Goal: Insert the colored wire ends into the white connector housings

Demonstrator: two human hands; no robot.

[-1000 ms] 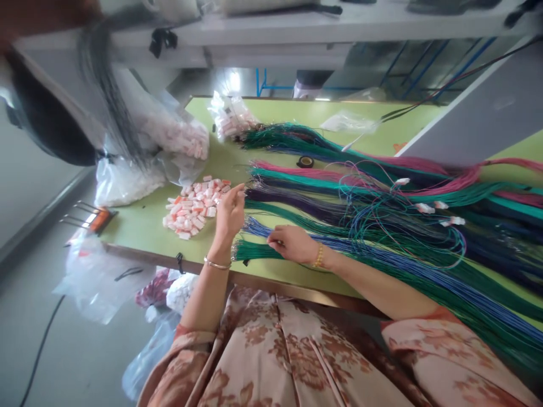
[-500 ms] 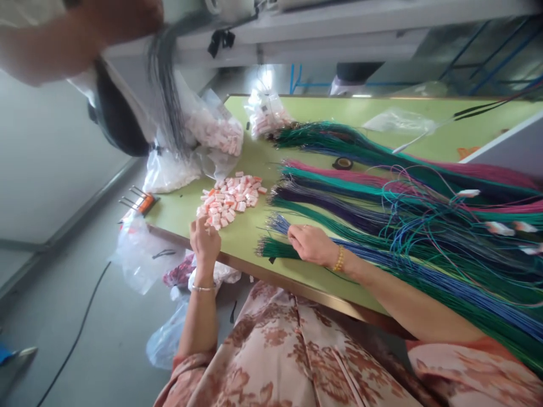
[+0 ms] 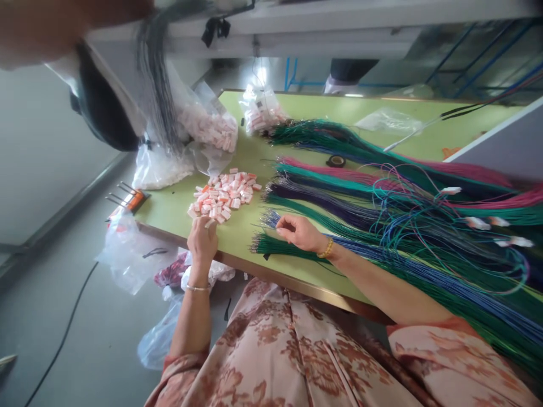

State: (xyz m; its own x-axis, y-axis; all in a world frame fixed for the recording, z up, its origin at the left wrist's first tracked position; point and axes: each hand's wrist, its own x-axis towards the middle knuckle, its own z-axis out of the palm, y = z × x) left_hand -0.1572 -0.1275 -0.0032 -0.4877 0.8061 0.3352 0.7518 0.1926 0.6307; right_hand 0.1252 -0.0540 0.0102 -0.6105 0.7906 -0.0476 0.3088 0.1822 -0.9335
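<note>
My left hand (image 3: 202, 240) is closed at the lower edge of a pile of small white and orange connectors (image 3: 227, 192), with a small white connector (image 3: 210, 223) at its fingertips. My right hand (image 3: 297, 232) is pinched over the stripped ends of the blue wire bundle (image 3: 271, 219); what its fingertips grip is too small to make out. Just below that hand lies a green wire bundle (image 3: 271, 244). Above it, further green, dark and pink wire bundles (image 3: 322, 200) stretch to the right across the green table (image 3: 173, 212).
Bags of connectors (image 3: 212, 127) stand behind the pile, and black tape (image 3: 336, 161) lies between wire bundles. An orange tool with metal prongs (image 3: 133, 199) sits at the left corner. A blurred arm (image 3: 63, 28) crosses the upper left. Plastic bags (image 3: 163, 333) hang or lie below the table.
The view has shifted slightly. My right hand has moved a little left along the blue wire ends, its fingers more raised. My left hand stays at the pile, a white connector now clearer at its fingertips.
</note>
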